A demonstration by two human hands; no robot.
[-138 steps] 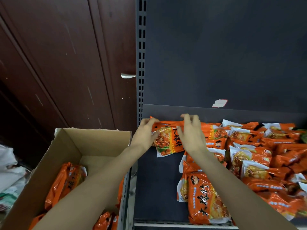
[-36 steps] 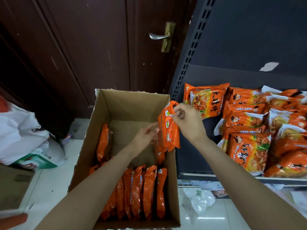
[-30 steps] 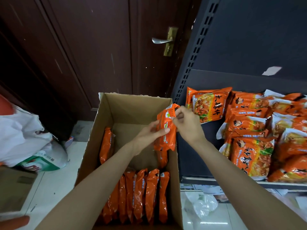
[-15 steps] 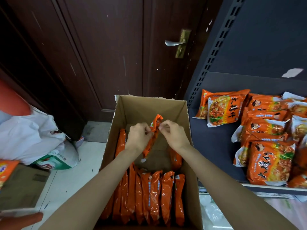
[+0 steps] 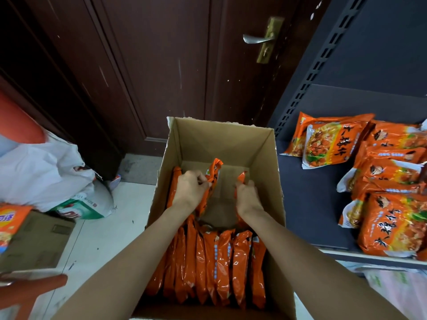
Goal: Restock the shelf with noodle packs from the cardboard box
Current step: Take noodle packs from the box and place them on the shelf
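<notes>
An open cardboard box (image 5: 265, 162) stands on the floor below me, with several orange noodle packs (image 5: 217, 262) on edge in a row along its near side. My left hand (image 5: 190, 187) grips the top of one orange pack (image 5: 213, 172) inside the box. My right hand (image 5: 248, 195) grips the top of another orange pack (image 5: 241, 177) by the box's right wall. The dark shelf (image 5: 309, 199) to the right carries several orange noodle packs (image 5: 392, 199); one pack (image 5: 328, 140) lies flat at its back left.
A dark wooden door with a metal handle (image 5: 256, 39) stands behind the box. White plastic bags (image 5: 41, 172) and a flat carton (image 5: 32, 241) lie on the tiled floor at the left. The shelf's perforated upright (image 5: 316, 70) rises beside the box.
The pack I held with both hands near the shelf went back down into the box. My hands have parted, and each now grips a separate pack.
</notes>
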